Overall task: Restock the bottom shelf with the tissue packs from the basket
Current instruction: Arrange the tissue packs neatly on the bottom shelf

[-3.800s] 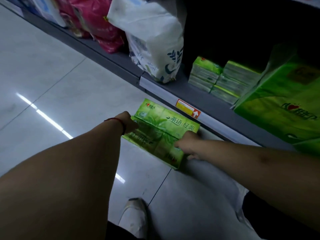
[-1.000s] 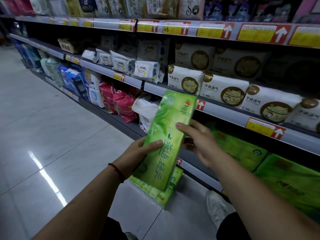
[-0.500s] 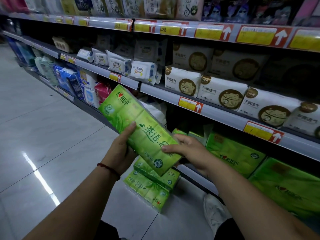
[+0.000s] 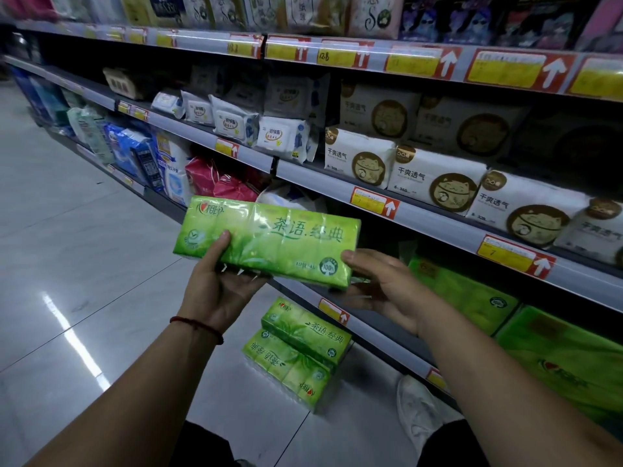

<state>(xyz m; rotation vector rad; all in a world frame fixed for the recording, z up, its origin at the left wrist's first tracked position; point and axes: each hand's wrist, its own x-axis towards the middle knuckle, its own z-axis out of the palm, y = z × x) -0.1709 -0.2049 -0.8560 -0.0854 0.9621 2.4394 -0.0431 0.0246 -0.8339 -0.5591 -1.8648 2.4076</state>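
The pack (image 4: 269, 241), long axis level along the shelf edge, is gripped at its ends by the left hand (image 4: 215, 288) and right hand (image 4: 381, 284), the latter nearer the bottom shelf (image 4: 387, 316) below.

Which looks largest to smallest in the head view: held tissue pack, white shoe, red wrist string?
1. Held tissue pack, though nearness flatters it
2. white shoe
3. red wrist string
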